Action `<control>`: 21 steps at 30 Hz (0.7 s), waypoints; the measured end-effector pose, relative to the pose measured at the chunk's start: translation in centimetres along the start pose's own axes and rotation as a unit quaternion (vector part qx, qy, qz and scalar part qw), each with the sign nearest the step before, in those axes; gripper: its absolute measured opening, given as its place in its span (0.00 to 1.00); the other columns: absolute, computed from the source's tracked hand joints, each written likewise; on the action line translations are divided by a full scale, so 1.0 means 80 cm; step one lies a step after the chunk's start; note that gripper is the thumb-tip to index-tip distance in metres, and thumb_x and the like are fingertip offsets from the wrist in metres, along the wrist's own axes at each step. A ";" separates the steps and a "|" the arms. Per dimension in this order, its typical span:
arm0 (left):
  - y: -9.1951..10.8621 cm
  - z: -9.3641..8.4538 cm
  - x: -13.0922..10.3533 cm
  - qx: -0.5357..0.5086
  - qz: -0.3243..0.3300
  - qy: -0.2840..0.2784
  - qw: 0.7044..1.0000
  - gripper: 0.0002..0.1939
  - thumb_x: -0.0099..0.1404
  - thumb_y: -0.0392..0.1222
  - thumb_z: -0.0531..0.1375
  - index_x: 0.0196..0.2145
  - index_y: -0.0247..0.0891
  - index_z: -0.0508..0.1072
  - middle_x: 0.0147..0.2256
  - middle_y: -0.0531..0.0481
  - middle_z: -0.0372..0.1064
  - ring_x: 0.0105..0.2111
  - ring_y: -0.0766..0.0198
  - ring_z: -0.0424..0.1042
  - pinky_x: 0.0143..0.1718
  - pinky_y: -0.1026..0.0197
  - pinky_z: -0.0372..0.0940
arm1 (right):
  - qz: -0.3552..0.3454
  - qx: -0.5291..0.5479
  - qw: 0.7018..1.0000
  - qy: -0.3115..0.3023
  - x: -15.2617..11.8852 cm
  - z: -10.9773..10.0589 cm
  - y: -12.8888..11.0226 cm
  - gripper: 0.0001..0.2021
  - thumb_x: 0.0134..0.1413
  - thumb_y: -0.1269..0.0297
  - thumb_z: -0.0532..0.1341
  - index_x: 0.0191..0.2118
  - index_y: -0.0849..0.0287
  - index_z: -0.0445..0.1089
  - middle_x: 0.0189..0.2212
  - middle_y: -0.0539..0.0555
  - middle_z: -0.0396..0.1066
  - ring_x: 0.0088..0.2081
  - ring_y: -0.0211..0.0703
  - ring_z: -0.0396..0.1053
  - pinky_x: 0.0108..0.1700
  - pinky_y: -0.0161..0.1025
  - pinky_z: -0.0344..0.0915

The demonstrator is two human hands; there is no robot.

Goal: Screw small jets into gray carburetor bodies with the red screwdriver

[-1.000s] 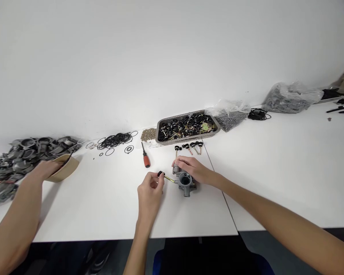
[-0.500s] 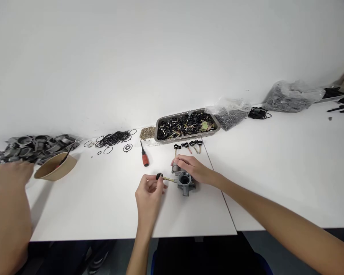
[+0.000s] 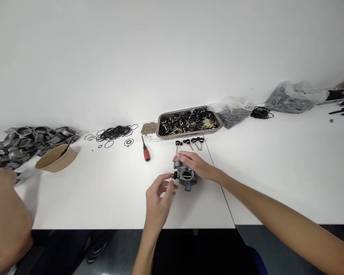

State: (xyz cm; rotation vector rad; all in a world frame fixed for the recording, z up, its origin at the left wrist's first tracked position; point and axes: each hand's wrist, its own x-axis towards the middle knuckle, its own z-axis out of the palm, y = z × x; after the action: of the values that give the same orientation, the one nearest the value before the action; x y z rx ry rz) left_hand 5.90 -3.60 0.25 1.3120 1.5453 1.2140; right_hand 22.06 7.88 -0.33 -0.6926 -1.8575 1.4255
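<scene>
A grey metal carburetor (image 3: 187,182) rests on the white table, its round bore facing up towards me. My right hand (image 3: 193,162) is closed around its upper part and holds it. At its left side, my left hand (image 3: 162,189) pinches the black cap of a brass rod (image 3: 174,175) between thumb and fingertips. The cap sits against the carburetor's side opening, and a piece of brass shows across the bore. Beyond my right hand lie several similar black-capped rods (image 3: 194,143) in a row.
A metal tray (image 3: 189,133) of small parts stands against the wall, beside brass bits (image 3: 149,128) and a plastic bag (image 3: 232,114). Further left are a red screwdriver (image 3: 146,154), black O-rings (image 3: 114,133), a paper bowl (image 3: 60,162), carburetor bodies (image 3: 23,143) and another person's arm (image 3: 8,217).
My left hand has moved right, sliding the brass rod into the carburetor's side until its cap meets the body. My right hand keeps its hold. The other person's arm has shifted lower.
</scene>
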 end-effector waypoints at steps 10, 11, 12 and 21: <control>-0.010 -0.007 0.018 -0.106 -0.062 -0.034 0.992 0.15 0.60 0.48 0.64 0.38 0.33 0.74 0.29 0.47 0.74 0.22 0.65 0.71 0.27 0.61 0.66 | -0.004 0.006 1.000 -0.003 0.001 0.005 -0.001 0.17 0.67 0.53 0.51 0.39 0.61 0.69 0.34 0.53 0.66 0.37 0.41 0.64 0.42 0.39 0.61; -0.011 -0.008 0.019 -0.119 -0.062 -0.039 0.990 0.14 0.60 0.48 0.64 0.39 0.33 0.74 0.29 0.47 0.74 0.22 0.65 0.71 0.27 0.61 0.66 | -0.003 0.007 1.000 -0.005 0.001 0.005 -0.001 0.17 0.67 0.53 0.51 0.39 0.61 0.68 0.35 0.53 0.66 0.37 0.41 0.64 0.42 0.39 0.60; -0.013 -0.008 0.020 -0.131 -0.062 -0.042 0.989 0.14 0.60 0.47 0.64 0.39 0.33 0.75 0.29 0.47 0.73 0.22 0.65 0.71 0.27 0.61 0.66 | -0.003 0.007 1.000 -0.007 0.001 0.005 -0.002 0.17 0.67 0.54 0.50 0.39 0.61 0.68 0.35 0.53 0.66 0.37 0.41 0.64 0.42 0.39 0.60; -0.013 -0.010 0.025 -0.222 -0.064 -0.035 0.972 0.13 0.56 0.42 0.68 0.35 0.31 0.77 0.25 0.45 0.74 0.25 0.60 0.73 0.29 0.58 0.69 | -0.011 -0.005 1.000 -0.009 -0.001 0.003 -0.001 0.17 0.67 0.54 0.50 0.39 0.61 0.69 0.35 0.53 0.67 0.38 0.40 0.64 0.43 0.38 0.60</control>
State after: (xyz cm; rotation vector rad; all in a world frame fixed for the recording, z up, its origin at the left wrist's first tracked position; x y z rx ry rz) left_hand 4.51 -1.79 -0.49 0.9363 1.1970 1.3216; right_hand 21.93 7.70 -0.32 -0.6642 -1.8824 1.4142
